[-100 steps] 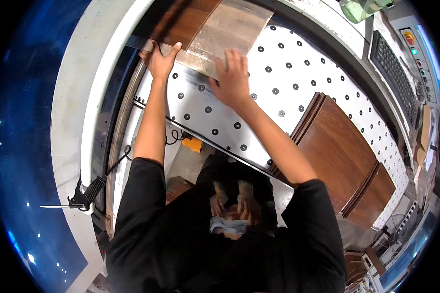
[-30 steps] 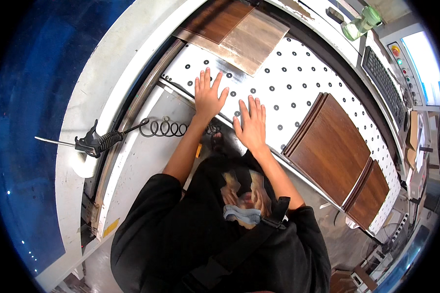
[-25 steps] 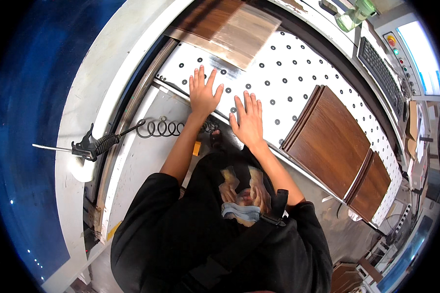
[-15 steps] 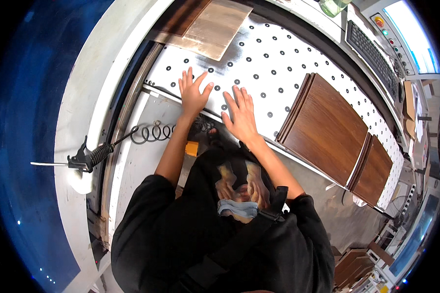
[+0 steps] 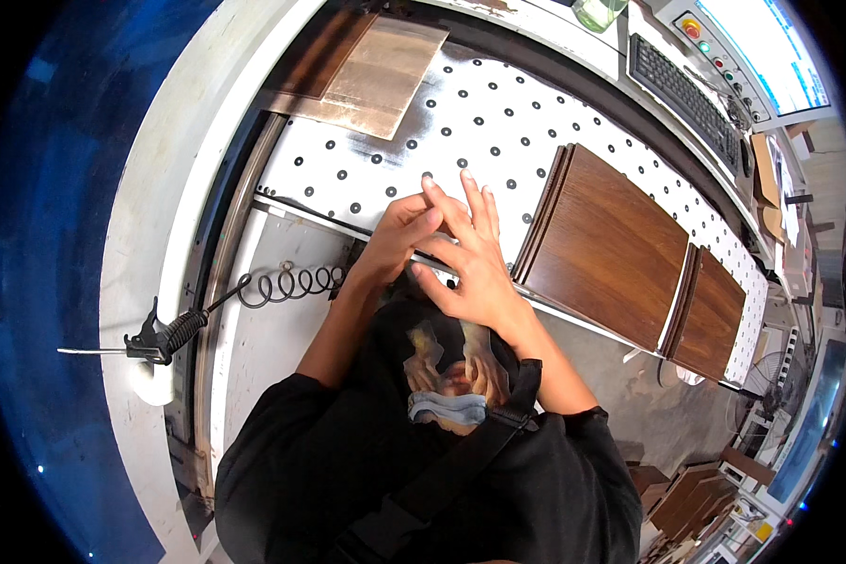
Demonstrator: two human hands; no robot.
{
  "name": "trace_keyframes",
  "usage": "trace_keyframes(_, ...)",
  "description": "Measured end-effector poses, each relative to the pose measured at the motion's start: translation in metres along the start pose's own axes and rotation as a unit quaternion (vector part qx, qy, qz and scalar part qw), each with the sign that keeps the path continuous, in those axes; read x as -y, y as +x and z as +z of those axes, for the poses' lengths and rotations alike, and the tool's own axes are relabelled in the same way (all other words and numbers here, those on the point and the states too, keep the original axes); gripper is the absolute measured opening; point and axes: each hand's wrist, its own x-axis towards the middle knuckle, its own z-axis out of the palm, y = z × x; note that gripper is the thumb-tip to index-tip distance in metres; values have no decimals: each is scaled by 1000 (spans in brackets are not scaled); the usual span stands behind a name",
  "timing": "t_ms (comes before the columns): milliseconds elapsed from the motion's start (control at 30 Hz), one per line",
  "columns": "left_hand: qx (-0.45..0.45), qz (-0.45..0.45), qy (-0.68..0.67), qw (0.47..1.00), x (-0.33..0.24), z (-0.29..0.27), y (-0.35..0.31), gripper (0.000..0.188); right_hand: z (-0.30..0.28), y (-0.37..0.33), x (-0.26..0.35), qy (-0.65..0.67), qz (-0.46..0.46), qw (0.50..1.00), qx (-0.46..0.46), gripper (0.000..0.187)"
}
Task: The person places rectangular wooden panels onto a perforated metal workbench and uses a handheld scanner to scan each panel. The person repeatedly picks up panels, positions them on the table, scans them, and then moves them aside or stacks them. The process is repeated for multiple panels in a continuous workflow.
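Note:
My left hand (image 5: 397, 242) and my right hand (image 5: 479, 273) meet above the near edge of a white table top (image 5: 348, 160) dotted with black discs. The right hand holds nothing, its fingers spread and pointing away from me. Loosely bent, the left hand's fingers touch the right hand's fingers and are partly hidden there; no object shows in them. To the right of my hands lies a stack of dark brown wood-grain panels (image 5: 611, 244). Beyond it sits a smaller stack of brown panels (image 5: 710, 315).
A pale, worn board (image 5: 385, 80) lies beside a brown panel (image 5: 324, 56) at the far left. An air blow gun (image 5: 160, 334) with a black coiled hose (image 5: 287, 282) hangs at left. A keyboard (image 5: 681, 99), control buttons (image 5: 719, 61) and a lit screen (image 5: 761, 47) stand far right.
Both hands were apart, laid over the table with spread fingers. They have drawn back toward me and come together, touching. The view has shifted slightly.

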Motion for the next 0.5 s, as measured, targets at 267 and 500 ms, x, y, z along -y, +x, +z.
trace_keyframes(267,21,-16,47,999,5,-3,5,52,-19,-4,13,9,6,1000,15,13)
trace_keyframes(500,46,-13,66,997,-10,12,4,43,-22,-5,19,-35,6,999,25,15)
